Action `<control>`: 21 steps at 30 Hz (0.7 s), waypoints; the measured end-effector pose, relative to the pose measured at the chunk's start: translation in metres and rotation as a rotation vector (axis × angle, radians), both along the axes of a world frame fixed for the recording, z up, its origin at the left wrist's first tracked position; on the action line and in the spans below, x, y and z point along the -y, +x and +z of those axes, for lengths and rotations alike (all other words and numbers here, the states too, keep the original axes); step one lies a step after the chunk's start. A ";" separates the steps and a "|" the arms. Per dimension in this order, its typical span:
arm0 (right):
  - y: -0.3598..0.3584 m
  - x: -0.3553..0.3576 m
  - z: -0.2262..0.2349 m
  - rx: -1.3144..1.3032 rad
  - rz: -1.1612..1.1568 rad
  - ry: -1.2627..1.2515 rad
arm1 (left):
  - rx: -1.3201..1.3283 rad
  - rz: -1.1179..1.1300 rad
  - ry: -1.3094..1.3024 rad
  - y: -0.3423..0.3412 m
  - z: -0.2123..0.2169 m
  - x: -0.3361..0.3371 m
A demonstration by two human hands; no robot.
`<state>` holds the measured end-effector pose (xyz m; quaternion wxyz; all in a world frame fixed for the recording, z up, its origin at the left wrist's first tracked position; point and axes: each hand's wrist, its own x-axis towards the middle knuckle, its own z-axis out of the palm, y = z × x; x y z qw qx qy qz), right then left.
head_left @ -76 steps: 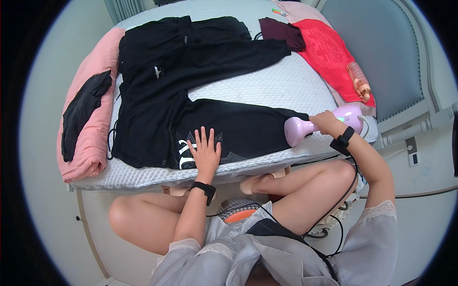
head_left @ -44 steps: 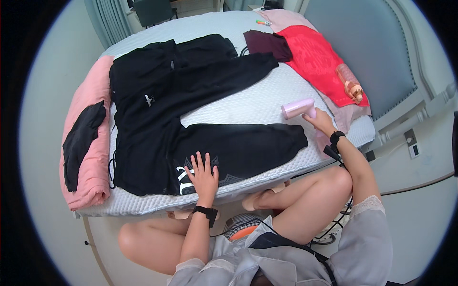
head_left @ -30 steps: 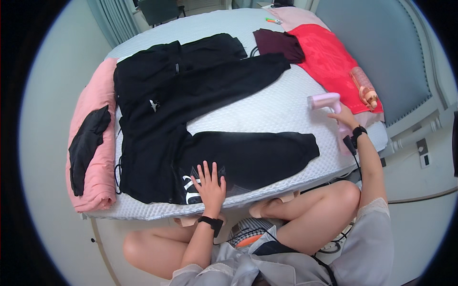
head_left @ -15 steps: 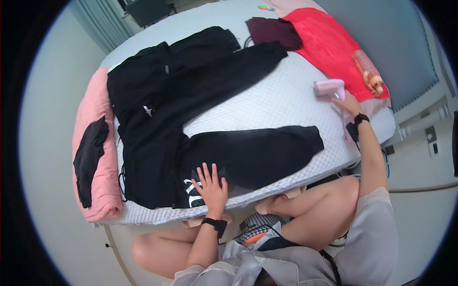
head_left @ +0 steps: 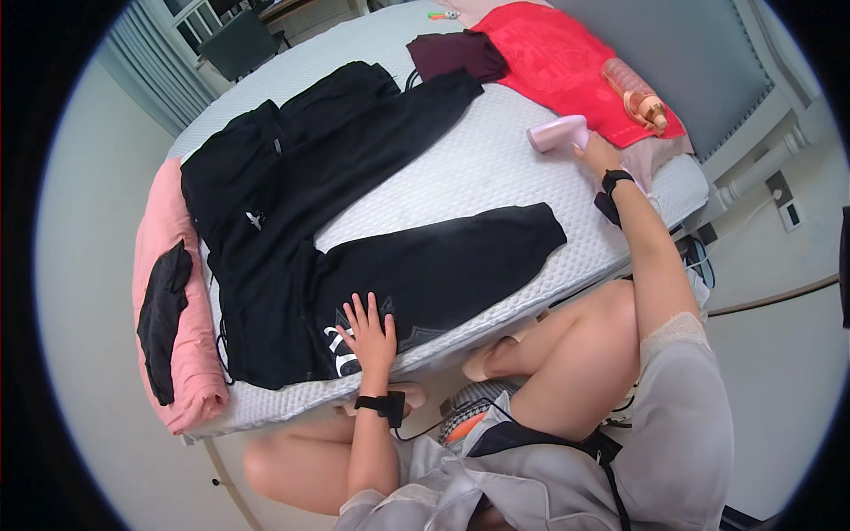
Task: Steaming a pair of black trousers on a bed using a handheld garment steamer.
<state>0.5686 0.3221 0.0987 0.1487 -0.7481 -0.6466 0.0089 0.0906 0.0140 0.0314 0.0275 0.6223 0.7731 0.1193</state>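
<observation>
Black sweatpants [head_left: 425, 257] lie spread on the bed, one leg stretched toward the right and the other angled to the far right. My left hand [head_left: 370, 343] rests flat on the near leg, fingers apart, beside a white print. My right hand [head_left: 600, 156] grips the handle of a pink handheld garment steamer [head_left: 560, 134], raised over the mattress right of the pants. Its head points left, and the hand covers part of the handle.
A white quilted bed [head_left: 478, 173] bears everything. Pink rolled bedding [head_left: 199, 372] with a black cloth [head_left: 165, 323] lies left. Far right are a maroon folded garment [head_left: 452, 56], red cloth [head_left: 540, 53] and a clear bottle [head_left: 630, 88]. A grey headboard [head_left: 673, 44] borders the right.
The whole view has shifted, so the bed's contents sit further left. The steamer's head has tilted slightly in my right hand. My left hand stays on the pant leg.
</observation>
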 end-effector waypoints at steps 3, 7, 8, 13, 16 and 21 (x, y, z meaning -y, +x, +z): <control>0.045 -0.014 -0.022 -0.026 0.212 0.072 | -0.160 0.004 -0.078 0.017 0.024 -0.013; 0.009 0.011 0.005 -0.091 0.307 0.023 | -0.310 0.034 -0.180 0.021 0.042 -0.020; 0.015 0.017 0.017 -0.085 0.304 0.023 | -0.257 0.033 -0.242 0.029 0.047 -0.025; 0.038 0.049 0.052 -0.010 0.235 0.009 | 0.185 -0.494 0.020 0.101 0.069 -0.090; 0.044 0.065 0.050 -0.003 0.230 0.027 | 0.349 -0.519 0.092 0.137 0.058 -0.137; 0.060 0.086 0.038 -0.198 0.194 0.047 | 0.204 -0.636 0.162 0.176 0.039 -0.198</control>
